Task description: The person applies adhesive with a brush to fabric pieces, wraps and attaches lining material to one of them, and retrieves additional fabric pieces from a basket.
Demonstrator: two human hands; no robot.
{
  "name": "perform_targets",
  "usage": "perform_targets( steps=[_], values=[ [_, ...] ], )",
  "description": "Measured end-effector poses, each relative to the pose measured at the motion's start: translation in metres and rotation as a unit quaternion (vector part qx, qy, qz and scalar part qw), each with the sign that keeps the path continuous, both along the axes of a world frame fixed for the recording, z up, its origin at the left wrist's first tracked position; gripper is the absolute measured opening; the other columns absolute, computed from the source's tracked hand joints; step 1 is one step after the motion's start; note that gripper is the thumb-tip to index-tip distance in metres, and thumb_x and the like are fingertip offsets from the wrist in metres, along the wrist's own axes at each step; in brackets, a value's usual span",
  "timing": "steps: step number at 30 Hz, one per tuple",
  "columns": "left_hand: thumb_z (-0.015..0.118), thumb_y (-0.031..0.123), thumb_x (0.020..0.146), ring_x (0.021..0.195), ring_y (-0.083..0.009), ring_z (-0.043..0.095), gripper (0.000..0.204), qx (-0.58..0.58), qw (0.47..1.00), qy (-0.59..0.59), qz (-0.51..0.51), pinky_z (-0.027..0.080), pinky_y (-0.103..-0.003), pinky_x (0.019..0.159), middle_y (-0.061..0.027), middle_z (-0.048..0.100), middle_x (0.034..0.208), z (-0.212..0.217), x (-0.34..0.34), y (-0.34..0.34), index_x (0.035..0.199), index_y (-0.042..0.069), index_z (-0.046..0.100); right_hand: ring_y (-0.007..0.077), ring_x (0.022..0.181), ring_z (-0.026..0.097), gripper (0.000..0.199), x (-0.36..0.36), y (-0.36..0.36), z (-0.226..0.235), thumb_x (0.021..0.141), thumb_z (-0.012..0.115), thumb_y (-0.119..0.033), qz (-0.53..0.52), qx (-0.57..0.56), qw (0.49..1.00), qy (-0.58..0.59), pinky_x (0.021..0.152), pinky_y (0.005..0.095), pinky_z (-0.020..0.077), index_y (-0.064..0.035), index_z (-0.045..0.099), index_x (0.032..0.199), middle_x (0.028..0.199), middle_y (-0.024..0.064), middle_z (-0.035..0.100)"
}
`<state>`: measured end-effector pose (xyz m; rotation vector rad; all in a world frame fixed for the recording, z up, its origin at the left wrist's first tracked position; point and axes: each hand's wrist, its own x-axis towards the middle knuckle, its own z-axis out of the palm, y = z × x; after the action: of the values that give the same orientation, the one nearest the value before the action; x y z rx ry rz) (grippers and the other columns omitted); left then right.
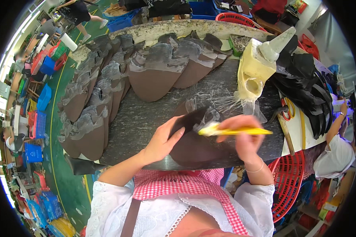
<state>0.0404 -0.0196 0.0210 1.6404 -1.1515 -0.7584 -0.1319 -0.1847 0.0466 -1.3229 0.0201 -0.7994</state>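
My left hand point(164, 138) pinches the raised dark flap of a brown sheet piece point(192, 152) lying near the table's front edge. In my right hand point(243, 138), blurred by motion, is a yellow-handled brush point(263, 131); its whitish tip is at the piece, by my left fingers. Beyond my hands stands a pale yellow glue container point(257, 67) with a tapered spout, crusted over, with whitish strands trailing from its opening toward the piece. Overlapping brown rounded pieces point(154, 81) with greyish coated edges line the table's far side, and more such pieces point(93, 130) run down the left.
Black cut pieces point(304, 94) are heaped at the right, beside scissors point(290, 108) and a wooden stick point(286, 134). A red plastic basket point(290, 185) stands below the table's right edge. People work farther off; one person's white sleeve point(334, 154) shows at right.
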Motion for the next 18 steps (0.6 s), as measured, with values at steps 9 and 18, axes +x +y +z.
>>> perform_targets(
  steps=[9,18],
  values=[
    [0.053,0.020,0.094,0.102,-0.0267,0.058,0.035,0.038,0.992,0.102,-0.058,0.044,-0.034,0.090,-0.0159,0.060,0.108,0.013,0.017,-0.011,0.121,-0.003,0.051,0.0235,0.072,0.066,0.021,0.014,-0.039,0.007,0.066,0.068,-0.004,-0.106,-0.453,0.885,-0.019,0.065,0.0292,0.0523,-0.0044,0.057,0.083,0.085,0.0143,0.068],
    [0.055,0.013,0.091,0.103,-0.0302,0.058,0.031,-0.072,0.910,-0.396,0.100,0.045,-0.036,0.089,-0.0184,0.057,0.114,0.120,0.089,-0.005,0.118,-0.002,0.052,0.0148,0.076,0.057,0.008,-0.025,-0.089,-0.008,0.088,0.060,-0.004,-0.328,-0.289,0.899,0.011,0.066,0.0209,0.0455,0.0018,0.056,0.093,0.098,0.0157,0.062]
  ],
)
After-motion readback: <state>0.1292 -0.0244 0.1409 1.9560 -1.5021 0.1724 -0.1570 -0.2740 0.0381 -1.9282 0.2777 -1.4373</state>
